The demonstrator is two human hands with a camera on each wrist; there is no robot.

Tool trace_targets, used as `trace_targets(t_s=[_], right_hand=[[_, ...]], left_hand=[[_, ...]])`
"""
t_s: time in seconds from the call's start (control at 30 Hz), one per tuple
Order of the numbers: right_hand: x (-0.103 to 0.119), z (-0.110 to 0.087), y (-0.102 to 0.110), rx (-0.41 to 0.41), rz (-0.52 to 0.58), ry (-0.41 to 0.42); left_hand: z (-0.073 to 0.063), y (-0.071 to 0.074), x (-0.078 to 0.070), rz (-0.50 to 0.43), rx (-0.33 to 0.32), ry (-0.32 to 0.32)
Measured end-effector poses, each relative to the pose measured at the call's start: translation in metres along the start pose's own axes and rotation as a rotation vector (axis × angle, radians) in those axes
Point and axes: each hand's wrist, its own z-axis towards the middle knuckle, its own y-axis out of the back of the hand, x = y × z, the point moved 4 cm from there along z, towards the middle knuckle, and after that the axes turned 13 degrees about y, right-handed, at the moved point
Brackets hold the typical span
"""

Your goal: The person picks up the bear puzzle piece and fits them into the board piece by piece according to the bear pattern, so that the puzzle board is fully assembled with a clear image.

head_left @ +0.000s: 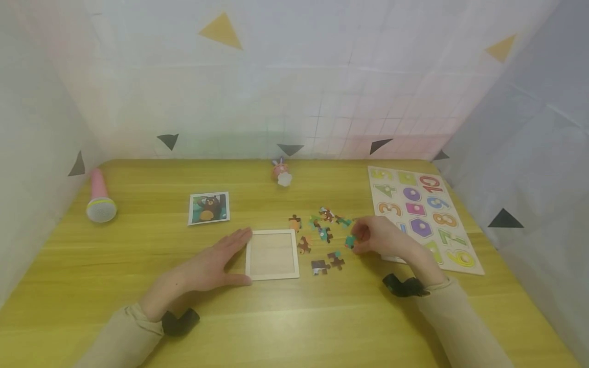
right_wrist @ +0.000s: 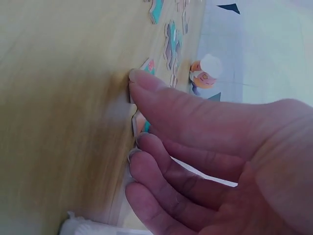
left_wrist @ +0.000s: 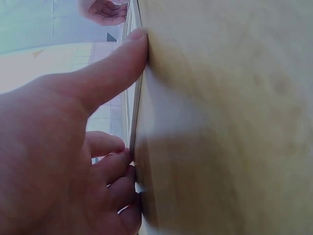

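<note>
On the table lies a shallow square wooden puzzle tray (head_left: 272,278) with a pale raised rim. My left hand (head_left: 213,263) rests at its left side, thumb at the near corner and fingers extended along the far one; the left wrist view shows the thumb against the tray's edge. My right hand (head_left: 379,236) pinches a teal jigsaw piece (head_left: 350,242) low at the table, between thumb and curled fingers. Several loose jigsaw pieces (head_left: 325,234) in brown, orange and green lie between the tray and this hand. Two brown pieces (head_left: 319,267) sit nearer me.
A bear picture card (head_left: 209,208) lies behind the tray to the left. Farther left is a pink toy microphone (head_left: 100,199). A small rabbit-eared figure (head_left: 281,173) is at the back. A wooden number board (head_left: 428,220) extends on the right, partly under my right hand. Fabric walls enclose the table.
</note>
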Motion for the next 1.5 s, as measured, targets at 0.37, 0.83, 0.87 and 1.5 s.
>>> trace_targets(t_s=[0.37, 0.83, 0.87, 1.5], right_hand=[[0.0035, 0.0, 0.0012, -0.004, -0.01, 0.028], [0.0022, 0.0011, 0.0014, -0.053, 0.035, 0.063], [0.002, 0.0011, 0.0017, -0.062, 0.038, 0.065], [-0.0016, 0.0013, 0.0008, -0.084, 0.097, 0.062]], left_hand=[[-0.0007, 0.0008, 0.0003, 0.005, -0.005, -0.004], [0.0003, 0.0007, -0.0002, -0.001, -0.004, -0.005], [0.0003, 0.0008, -0.0002, -0.002, -0.005, -0.006], [-0.0013, 0.0027, 0.0005, -0.005, -0.027, -0.023]])
